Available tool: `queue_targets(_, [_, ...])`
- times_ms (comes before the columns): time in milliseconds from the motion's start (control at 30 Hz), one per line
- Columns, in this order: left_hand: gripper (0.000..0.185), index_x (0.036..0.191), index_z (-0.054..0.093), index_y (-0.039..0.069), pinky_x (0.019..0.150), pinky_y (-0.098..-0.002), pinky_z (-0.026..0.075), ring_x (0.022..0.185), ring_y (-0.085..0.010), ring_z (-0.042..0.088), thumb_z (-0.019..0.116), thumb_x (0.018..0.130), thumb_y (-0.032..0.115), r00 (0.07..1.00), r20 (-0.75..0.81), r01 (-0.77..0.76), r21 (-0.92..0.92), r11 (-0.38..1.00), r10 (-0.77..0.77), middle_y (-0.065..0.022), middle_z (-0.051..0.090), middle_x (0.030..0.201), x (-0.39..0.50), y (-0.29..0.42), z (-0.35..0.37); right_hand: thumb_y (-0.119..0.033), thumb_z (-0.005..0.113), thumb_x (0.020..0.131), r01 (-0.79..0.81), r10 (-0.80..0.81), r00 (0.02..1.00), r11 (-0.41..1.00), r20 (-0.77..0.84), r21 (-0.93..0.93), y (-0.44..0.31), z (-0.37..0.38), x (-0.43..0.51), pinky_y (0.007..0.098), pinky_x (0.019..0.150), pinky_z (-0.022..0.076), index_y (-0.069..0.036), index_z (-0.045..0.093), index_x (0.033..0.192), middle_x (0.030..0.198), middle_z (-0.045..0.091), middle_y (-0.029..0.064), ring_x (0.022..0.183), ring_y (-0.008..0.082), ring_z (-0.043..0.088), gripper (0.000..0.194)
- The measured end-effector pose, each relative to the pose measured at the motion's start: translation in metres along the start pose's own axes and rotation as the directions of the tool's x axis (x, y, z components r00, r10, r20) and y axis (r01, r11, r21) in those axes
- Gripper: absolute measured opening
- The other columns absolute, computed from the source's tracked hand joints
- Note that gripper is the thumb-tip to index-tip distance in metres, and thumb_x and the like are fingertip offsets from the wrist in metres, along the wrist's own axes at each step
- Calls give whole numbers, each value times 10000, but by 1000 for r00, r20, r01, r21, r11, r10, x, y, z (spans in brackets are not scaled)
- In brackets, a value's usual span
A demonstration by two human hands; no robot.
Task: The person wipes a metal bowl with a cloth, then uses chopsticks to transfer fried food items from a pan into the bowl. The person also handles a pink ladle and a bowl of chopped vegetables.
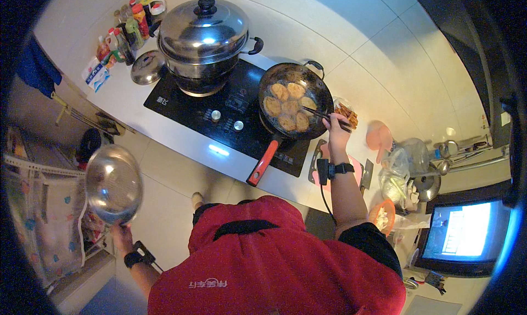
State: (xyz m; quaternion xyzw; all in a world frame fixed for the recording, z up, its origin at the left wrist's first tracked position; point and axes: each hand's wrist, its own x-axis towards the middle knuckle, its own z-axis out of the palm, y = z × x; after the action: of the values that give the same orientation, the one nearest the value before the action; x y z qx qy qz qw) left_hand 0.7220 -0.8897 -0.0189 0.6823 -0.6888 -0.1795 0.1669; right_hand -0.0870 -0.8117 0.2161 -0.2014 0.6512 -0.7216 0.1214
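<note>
Flat pieces of food [289, 107] with browned edges lie in bubbling oil in a dark wok [323, 90] on the black cooktop [193, 119]. Above the wok's near right side, my right hand [338, 129] holds dark chopsticks [316, 112], their tips at a piece on the right. My left hand [122, 237], low at the left, grips the near edge of a round, shiny metal lid or shallow bowl [114, 183]; I cannot tell which. This piece is out over the floor, away from the counter. The wok's red handle [263, 162] points toward me.
A large lidded steel pot [204, 35] stands on the cooktop's left, beside a small metal lid [148, 68] and several bottles [132, 30]. Right of the wok are a bowl of fried strips [346, 112], a pink ladle [378, 138], a cleaver [367, 173] and an orange basket [383, 218].
</note>
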Motion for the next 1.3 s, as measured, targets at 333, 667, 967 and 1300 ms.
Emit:
queue_targets(333, [487, 1247, 513, 34, 775, -429, 510, 924, -328, 632, 605, 772, 88, 804, -147, 552, -173, 816, -576, -238, 623, 1061, -34, -39, 15, -137, 574, 919, -1, -4, 999, 988, -32, -157, -23, -19, -49, 318, 743, 574, 28, 630, 1031, 1029, 628, 108, 851, 186, 634, 207])
queue_targets(667, [347, 1165, 519, -25, 781, -364, 486, 836, -258, 595, 560, 844, 101, 964, -265, -53, -105, 993, 24, -133, 619, 983, 6, -45, -15, -141, 614, 900, 77, -69, 997, 973, 44, -217, -11, -28, -42, 249, 706, 516, 18, 650, 976, 884, 643, 59, 765, 132, 609, 179])
queue_targets(967, [442, 1212, 529, 68, 652, -385, 523, 843, -270, 621, 647, 796, 157, 657, 92, 673, -519, 528, -748, -103, 623, 1076, -40, -40, 27, -153, 599, 908, 200, -182, 979, 939, 87, -281, 39, -10, 10, 292, 766, 546, 5, 656, 1008, 988, 649, 95, 896, 165, 619, 195])
queue_targets(1300, [425, 1207, 511, 86, 452, -377, 519, 663, -270, 631, 644, 809, 155, 548, 313, 693, -690, 210, -776, -131, 640, 1010, -123, -24, 37, -95, 643, 841, 646, -453, 764, 525, 460, -554, 66, 1, 29, 327, 702, 505, 28, 647, 857, 883, 661, 128, 800, 258, 639, 125])
